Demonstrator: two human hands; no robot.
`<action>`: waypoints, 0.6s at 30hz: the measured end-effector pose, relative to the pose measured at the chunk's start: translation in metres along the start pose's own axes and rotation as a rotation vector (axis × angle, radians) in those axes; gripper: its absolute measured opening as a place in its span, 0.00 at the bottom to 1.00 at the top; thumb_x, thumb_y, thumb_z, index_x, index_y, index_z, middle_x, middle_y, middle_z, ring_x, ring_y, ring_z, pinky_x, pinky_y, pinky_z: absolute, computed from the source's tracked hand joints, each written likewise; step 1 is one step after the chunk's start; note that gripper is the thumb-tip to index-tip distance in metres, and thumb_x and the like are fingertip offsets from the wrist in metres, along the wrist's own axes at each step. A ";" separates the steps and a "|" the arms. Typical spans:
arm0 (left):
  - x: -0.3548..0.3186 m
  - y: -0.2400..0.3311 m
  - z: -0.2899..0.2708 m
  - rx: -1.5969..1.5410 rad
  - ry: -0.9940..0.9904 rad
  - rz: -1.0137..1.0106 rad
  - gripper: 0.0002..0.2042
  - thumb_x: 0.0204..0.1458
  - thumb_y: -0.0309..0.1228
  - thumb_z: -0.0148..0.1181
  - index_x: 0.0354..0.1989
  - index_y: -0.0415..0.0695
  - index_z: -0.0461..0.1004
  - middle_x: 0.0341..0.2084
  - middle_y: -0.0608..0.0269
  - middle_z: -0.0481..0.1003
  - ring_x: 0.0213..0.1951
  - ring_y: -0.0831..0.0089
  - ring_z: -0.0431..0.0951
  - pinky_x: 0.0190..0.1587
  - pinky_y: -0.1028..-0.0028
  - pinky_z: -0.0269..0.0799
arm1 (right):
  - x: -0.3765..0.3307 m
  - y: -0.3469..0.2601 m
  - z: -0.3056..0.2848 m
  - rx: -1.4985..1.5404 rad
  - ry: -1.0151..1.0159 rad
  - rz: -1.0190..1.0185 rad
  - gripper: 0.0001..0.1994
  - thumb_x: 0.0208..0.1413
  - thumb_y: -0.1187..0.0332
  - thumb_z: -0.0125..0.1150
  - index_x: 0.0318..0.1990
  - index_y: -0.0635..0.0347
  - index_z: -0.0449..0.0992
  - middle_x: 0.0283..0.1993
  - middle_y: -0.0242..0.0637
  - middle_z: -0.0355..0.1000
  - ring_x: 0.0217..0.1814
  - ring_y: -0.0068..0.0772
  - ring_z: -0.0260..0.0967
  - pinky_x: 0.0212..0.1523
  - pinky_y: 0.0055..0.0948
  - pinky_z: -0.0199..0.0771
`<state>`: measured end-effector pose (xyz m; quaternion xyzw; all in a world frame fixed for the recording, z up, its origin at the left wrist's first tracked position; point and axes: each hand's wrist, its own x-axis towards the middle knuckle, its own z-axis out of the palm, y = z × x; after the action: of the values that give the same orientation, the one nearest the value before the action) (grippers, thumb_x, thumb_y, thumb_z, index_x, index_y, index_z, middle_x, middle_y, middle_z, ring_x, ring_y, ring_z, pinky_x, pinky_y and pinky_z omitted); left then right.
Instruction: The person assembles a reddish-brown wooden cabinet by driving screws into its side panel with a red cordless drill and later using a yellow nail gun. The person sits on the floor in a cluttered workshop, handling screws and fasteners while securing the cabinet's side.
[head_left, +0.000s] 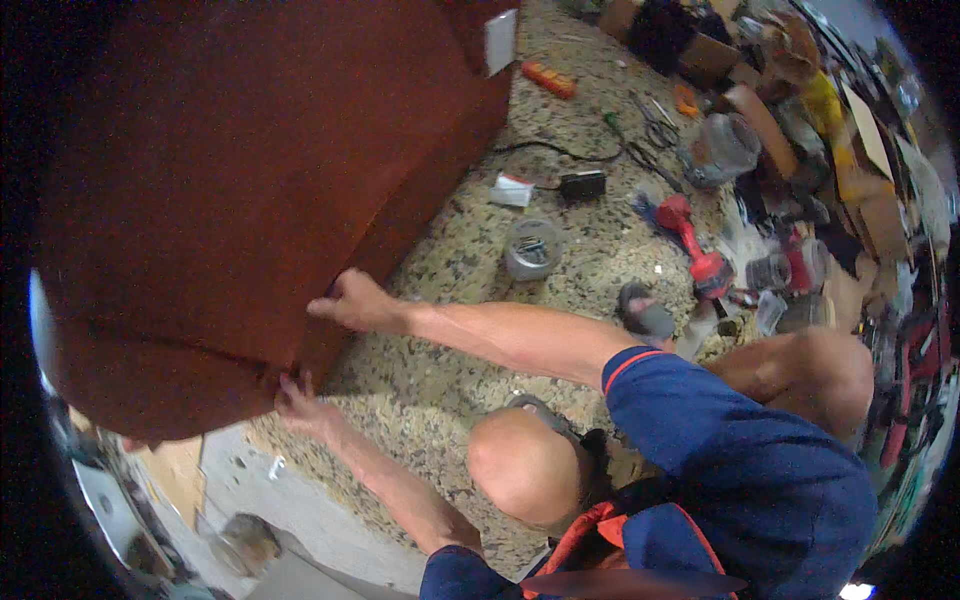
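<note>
A large reddish-brown box-like piece (230, 180) fills the left of the head view, its narrower side face turned toward me. Whether it is cloth-covered or wood I cannot tell. My right hand (362, 302) is closed at its near edge, the thumb lying on the broad face and the other fingers curled by the side. Lower down, my left hand (308, 412) has its fingers bent against the near bottom corner, apparently pinching the edge there. Just right of the piece stands a clear tub (533, 250) with small metal parts, perhaps screws, inside.
On the speckled stone floor (440, 370) lie a black adapter (582, 186), a small white packet (512, 190), an orange roll-shaped thing (548, 80) and a red-and-black tool (695, 248). Scissors (655, 130), jars and cardboard clutter the right. My knees are close below.
</note>
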<state>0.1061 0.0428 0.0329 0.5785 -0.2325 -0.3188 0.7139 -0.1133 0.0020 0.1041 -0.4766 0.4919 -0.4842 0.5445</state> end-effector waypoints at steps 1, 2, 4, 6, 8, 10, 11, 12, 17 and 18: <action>0.004 -0.005 -0.002 0.024 0.015 0.011 0.16 0.56 0.29 0.64 0.47 0.31 0.70 0.48 0.44 0.73 0.44 0.54 0.77 0.41 0.59 0.83 | 0.001 -0.010 -0.012 -0.199 -0.138 0.019 0.18 0.54 0.59 0.66 0.40 0.70 0.81 0.30 0.44 0.79 0.32 0.34 0.75 0.33 0.38 0.75; 0.006 -0.010 -0.005 0.057 0.024 -0.002 0.16 0.57 0.29 0.64 0.47 0.32 0.70 0.49 0.44 0.72 0.45 0.54 0.77 0.41 0.58 0.83 | -0.002 -0.021 -0.025 -0.396 -0.278 0.047 0.18 0.53 0.60 0.65 0.39 0.69 0.81 0.30 0.45 0.78 0.32 0.37 0.75 0.33 0.39 0.75; 0.013 -0.019 -0.012 -0.013 -0.033 0.087 0.19 0.55 0.29 0.64 0.52 0.33 0.70 0.52 0.45 0.72 0.49 0.52 0.74 0.44 0.56 0.81 | -0.014 -0.043 -0.061 -0.696 -0.581 -0.018 0.17 0.51 0.61 0.64 0.38 0.70 0.80 0.29 0.47 0.78 0.31 0.42 0.75 0.34 0.42 0.74; 0.018 -0.029 -0.021 -0.031 -0.089 0.180 0.20 0.57 0.31 0.61 0.54 0.33 0.68 0.54 0.44 0.70 0.50 0.50 0.75 0.45 0.56 0.81 | -0.039 -0.056 -0.122 -0.920 -0.902 -0.182 0.16 0.49 0.63 0.62 0.36 0.70 0.79 0.28 0.49 0.77 0.32 0.47 0.75 0.34 0.45 0.74; 0.026 -0.036 -0.027 0.113 -0.159 0.219 0.22 0.61 0.35 0.56 0.58 0.33 0.65 0.54 0.41 0.69 0.49 0.49 0.76 0.48 0.59 0.82 | -0.067 -0.060 -0.208 -0.877 -0.999 -0.248 0.14 0.47 0.64 0.62 0.34 0.71 0.78 0.28 0.50 0.76 0.33 0.46 0.75 0.35 0.46 0.73; 0.037 -0.040 -0.033 0.282 -0.226 0.275 0.25 0.61 0.35 0.55 0.62 0.32 0.64 0.53 0.40 0.69 0.49 0.50 0.76 0.50 0.61 0.81 | -0.096 -0.061 -0.307 -1.141 -0.870 -0.186 0.14 0.47 0.65 0.60 0.33 0.71 0.77 0.26 0.52 0.74 0.31 0.45 0.74 0.33 0.46 0.72; 0.043 -0.041 -0.038 0.326 -0.280 0.308 0.24 0.61 0.35 0.55 0.61 0.30 0.64 0.51 0.40 0.70 0.49 0.51 0.76 0.50 0.61 0.80 | -0.124 -0.062 -0.369 -1.019 -0.540 -0.069 0.13 0.49 0.65 0.60 0.34 0.69 0.77 0.27 0.52 0.74 0.29 0.45 0.72 0.32 0.45 0.72; 0.050 -0.041 -0.040 0.074 -0.227 0.145 0.24 0.61 0.34 0.56 0.59 0.28 0.64 0.51 0.41 0.70 0.49 0.52 0.75 0.50 0.61 0.80 | -0.137 -0.066 -0.424 -1.181 -0.319 -0.122 0.14 0.50 0.63 0.61 0.34 0.68 0.77 0.27 0.51 0.74 0.29 0.46 0.72 0.32 0.45 0.71; 0.056 -0.030 -0.047 0.159 -0.082 -0.038 0.19 0.58 0.29 0.61 0.53 0.30 0.67 0.57 0.45 0.66 0.51 0.52 0.73 0.47 0.55 0.80 | -0.203 -0.093 -0.702 -1.206 0.925 0.059 0.13 0.51 0.62 0.60 0.36 0.65 0.78 0.30 0.46 0.75 0.32 0.38 0.75 0.33 0.38 0.74; 0.052 -0.024 -0.045 0.217 -0.109 -0.015 0.18 0.60 0.30 0.60 0.52 0.31 0.67 0.54 0.47 0.69 0.49 0.53 0.75 0.48 0.57 0.80 | -0.214 -0.087 -0.742 -1.366 0.805 0.130 0.13 0.51 0.66 0.58 0.36 0.70 0.77 0.33 0.51 0.77 0.36 0.45 0.77 0.36 0.41 0.75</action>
<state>0.1689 0.0328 -0.0023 0.6358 -0.2997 -0.3282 0.6311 -0.8681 0.1773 0.1610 -0.4638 0.8658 -0.1777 -0.0605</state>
